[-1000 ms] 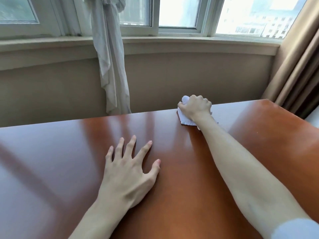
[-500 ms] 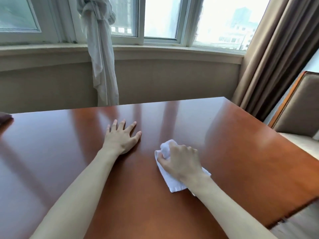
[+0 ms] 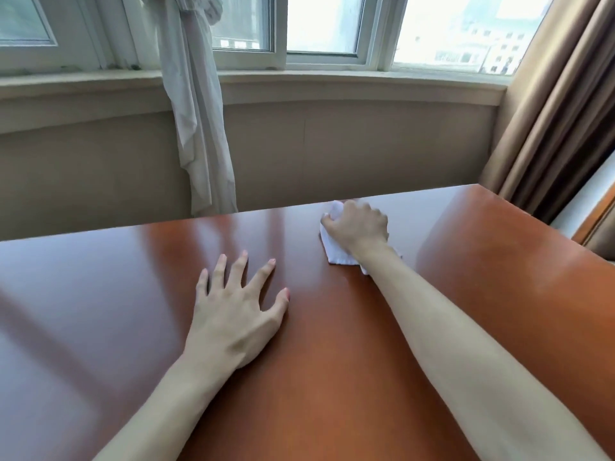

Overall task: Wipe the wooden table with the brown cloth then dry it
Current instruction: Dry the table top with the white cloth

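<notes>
A glossy reddish-brown wooden table fills the lower half of the view. My right hand grips a bunched white cloth and presses it on the tabletop close to the far edge. The cloth sticks out from under my fingers and wrist. My left hand lies flat on the table with its fingers spread, nearer to me and left of the cloth. No brown cloth shows in this view.
Beyond the table's far edge runs a beige wall under a window sill. A tied white curtain hangs at the back left. Brown drapes hang at the right, next to a wooden chair edge.
My right hand has pushed the white cloth from the middle of the table out to the far edge. The view has swung back left and closer; my left hand stays flat.
</notes>
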